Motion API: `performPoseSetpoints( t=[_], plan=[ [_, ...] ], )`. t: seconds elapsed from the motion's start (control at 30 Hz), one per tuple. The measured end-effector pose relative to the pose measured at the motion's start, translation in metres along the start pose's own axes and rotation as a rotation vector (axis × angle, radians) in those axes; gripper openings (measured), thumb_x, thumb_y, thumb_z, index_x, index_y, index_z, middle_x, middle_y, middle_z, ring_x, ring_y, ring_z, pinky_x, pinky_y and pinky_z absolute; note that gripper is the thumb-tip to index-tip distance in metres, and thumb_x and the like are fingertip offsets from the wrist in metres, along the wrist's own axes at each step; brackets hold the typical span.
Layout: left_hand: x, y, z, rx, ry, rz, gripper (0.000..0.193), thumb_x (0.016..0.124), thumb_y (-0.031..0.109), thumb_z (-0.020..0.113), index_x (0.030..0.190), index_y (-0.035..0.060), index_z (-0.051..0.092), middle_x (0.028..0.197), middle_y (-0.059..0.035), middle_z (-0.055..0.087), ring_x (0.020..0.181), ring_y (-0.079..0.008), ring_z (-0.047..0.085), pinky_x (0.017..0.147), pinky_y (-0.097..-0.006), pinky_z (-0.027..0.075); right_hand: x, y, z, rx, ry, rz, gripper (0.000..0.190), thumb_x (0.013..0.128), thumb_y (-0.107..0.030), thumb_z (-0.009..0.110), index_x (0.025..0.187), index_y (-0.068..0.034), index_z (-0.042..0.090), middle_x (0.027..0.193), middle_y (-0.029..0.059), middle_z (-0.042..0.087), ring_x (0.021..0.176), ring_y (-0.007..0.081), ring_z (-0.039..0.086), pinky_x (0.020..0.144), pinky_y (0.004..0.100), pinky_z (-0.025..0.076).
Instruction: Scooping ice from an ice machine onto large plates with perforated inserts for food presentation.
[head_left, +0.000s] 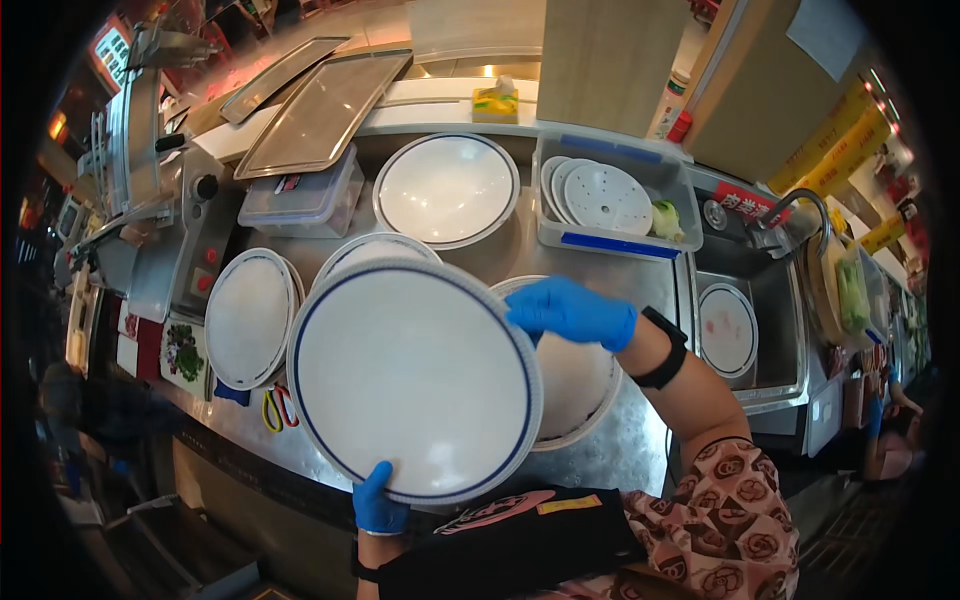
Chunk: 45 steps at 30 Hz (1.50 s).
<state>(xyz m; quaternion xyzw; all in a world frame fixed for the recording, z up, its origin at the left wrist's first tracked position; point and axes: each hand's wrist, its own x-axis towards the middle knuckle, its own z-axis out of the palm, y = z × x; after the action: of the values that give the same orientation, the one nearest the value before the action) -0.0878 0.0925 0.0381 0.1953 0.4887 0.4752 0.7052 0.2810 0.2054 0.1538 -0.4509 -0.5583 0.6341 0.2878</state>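
Note:
A large white plate with a blue rim line (420, 375) is lifted over the steel counter, tilted, and seems to have more plates stacked under it. My left hand (381, 499), in a blue glove, grips its near edge with the thumb on top. At its right edge my right hand (570, 311), gloved too, has its fingers at the rim; whether they close on it is hidden. Behind lie a wide white dish (447, 191) and a partly covered plate (375, 251). Stacked plates (249, 319) are at the left, and another plate (581, 382) lies beneath my right hand.
A plastic tub (619, 244) holds perforated white plates (607, 199) and a green vegetable. The sink (772, 337) at the right contains a stained plate (727, 330). Scissors (280, 409) lie near the front edge. Metal trays (326, 112) rest over a lidded box (300, 202).

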Motion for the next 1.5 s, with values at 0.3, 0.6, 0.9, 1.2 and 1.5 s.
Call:
performPoseSetpoints(
  t=[0.3, 0.6, 0.9, 1.2, 1.5],
  plan=[
    [-0.085, -0.030, -0.062, -0.143, 0.184, -0.181, 0.046, 0.081, 0.012, 0.051, 0.123, -0.0030, 0.044, 0.116, -0.0178, 0.055, 0.108, -0.0336, 0.054, 0.096, -0.0487, 0.042, 0.081, 0.155, -0.204, -0.909, 0.893, 0.612, 0.061, 0.074, -0.044, 0.064, 0.115, 0.002, 0.057, 0.116, 0.0222, 0.058, 0.106, 0.0376, 0.055, 0.091, 0.0408, 0.044],
    [-0.136, -0.093, -0.142, -0.494, 0.351, -0.121, 0.047, 0.086, 0.015, 0.050, 0.127, -0.0043, 0.040, 0.122, -0.0209, 0.051, 0.113, -0.0367, 0.051, 0.098, -0.0535, 0.039, 0.103, 0.147, -0.223, -1.285, 0.524, 0.477, 0.035, 0.073, -0.024, 0.062, 0.101, -0.003, 0.066, 0.106, 0.0220, 0.061, 0.099, 0.0376, 0.059, 0.087, 0.0425, 0.046],
    [-0.142, -0.076, -0.163, -0.209, 0.396, -0.054, 0.043, 0.082, 0.004, 0.059, 0.122, -0.0012, 0.046, 0.111, -0.0161, 0.058, 0.102, -0.0319, 0.059, 0.088, -0.0501, 0.048, 0.019, 0.062, -0.112, -0.975, 1.203, -0.344, 0.029, 0.089, -0.016, 0.047, 0.109, 0.003, 0.056, 0.104, 0.0227, 0.060, 0.095, 0.0342, 0.059, 0.082, 0.0401, 0.045],
    [-0.097, 0.015, -0.245, -0.261, 0.261, 0.118, 0.048, 0.077, 0.001, 0.062, 0.123, -0.0031, 0.046, 0.113, -0.0153, 0.057, 0.101, -0.0287, 0.059, 0.088, -0.0392, 0.049, 0.087, -0.014, 0.218, -0.051, 0.537, -0.424, 0.037, 0.092, -0.016, 0.049, 0.122, 0.004, 0.051, 0.120, 0.0107, 0.055, 0.109, 0.0188, 0.051, 0.098, 0.0312, 0.038],
    [-0.116, 0.072, -0.368, -0.378, 0.363, 0.291, 0.054, 0.076, 0.002, 0.062, 0.127, -0.0053, 0.043, 0.118, -0.0174, 0.056, 0.106, -0.0296, 0.056, 0.092, -0.0385, 0.046, 0.249, 0.045, 0.512, 0.251, -0.144, 0.007, 0.038, 0.088, -0.009, 0.052, 0.124, 0.003, 0.050, 0.117, 0.0108, 0.058, 0.105, 0.0168, 0.055, 0.092, 0.0283, 0.043]
  ],
)
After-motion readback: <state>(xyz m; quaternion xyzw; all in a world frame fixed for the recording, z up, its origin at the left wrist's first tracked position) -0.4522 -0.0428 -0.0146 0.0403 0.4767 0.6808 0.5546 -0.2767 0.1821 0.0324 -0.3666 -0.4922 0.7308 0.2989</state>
